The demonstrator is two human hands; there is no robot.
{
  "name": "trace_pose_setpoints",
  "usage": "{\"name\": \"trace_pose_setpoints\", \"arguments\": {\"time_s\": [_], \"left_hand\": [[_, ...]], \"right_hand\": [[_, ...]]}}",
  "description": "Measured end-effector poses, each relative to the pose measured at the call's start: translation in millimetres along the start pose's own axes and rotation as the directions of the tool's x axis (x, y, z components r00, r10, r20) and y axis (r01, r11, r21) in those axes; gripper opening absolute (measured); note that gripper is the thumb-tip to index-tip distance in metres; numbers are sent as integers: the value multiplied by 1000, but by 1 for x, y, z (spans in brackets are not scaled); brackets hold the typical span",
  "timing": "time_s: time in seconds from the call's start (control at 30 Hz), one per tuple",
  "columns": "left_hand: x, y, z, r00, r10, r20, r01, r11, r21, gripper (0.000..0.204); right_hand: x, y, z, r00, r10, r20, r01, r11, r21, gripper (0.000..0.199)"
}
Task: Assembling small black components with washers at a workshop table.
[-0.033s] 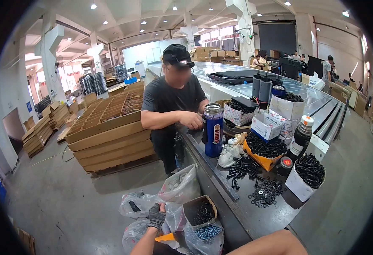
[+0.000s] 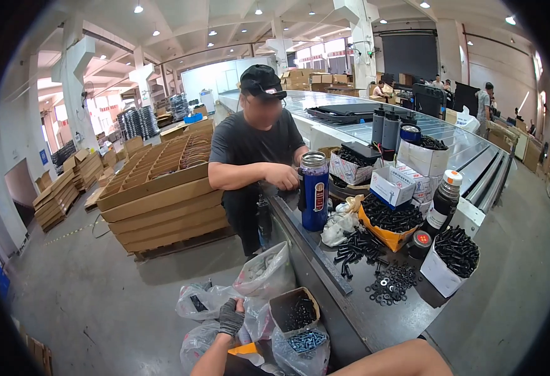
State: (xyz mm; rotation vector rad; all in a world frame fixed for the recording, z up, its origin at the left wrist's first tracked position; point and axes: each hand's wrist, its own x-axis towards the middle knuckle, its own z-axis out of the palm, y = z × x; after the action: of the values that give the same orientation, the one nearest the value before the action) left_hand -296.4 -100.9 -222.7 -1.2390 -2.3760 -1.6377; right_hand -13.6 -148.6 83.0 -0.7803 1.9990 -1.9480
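Note:
My left hand (image 2: 230, 318), in a grey fingerless glove, is low over the floor among clear plastic bags. Its fingers look curled together, and whatever they may hold is hidden. Nearest to it lie a plastic bag (image 2: 207, 298) with a dark piece in it and another bag (image 2: 196, 344) beside my wrist. Just right of the hand stands an open carton (image 2: 281, 305) with small black parts. Below that carton, blue-tinted screws (image 2: 306, 341) fill a bag. My right hand is out of view; a bare bent limb shows at the lower edge.
A dark workbench (image 2: 416, 319) carries loose black bolts (image 2: 358, 249), washers (image 2: 391, 283), a white box of bolts (image 2: 452, 276), a blue flask (image 2: 314, 200) and a dark bottle (image 2: 444, 203). Across from me sits a co-worker (image 2: 259, 138), hands near the flask. Stacked cartons (image 2: 162, 219) stand left.

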Motion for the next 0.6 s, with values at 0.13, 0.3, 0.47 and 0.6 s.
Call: {"name": "trace_pose_setpoints", "arguments": {"time_s": [0.13,0.3,0.47,0.6], "left_hand": [[-6,17,-19,938,275,211,-337,866,369,16],[-27,-92,-77,703,590,397,-643,289,709,18],[1,-60,-65,890,-38,455,-378,497,781,33],[11,-32,-79,821,-215,528,-398,447,801,32]], "right_hand": [[0,27,2,997,47,67,-53,995,89,30],[17,83,4,918,-338,-206,172,810,-561,20],[8,86,-53,831,198,-520,-257,966,-42,21],[4,87,-26,697,-62,-715,-340,849,-404,25]]}}
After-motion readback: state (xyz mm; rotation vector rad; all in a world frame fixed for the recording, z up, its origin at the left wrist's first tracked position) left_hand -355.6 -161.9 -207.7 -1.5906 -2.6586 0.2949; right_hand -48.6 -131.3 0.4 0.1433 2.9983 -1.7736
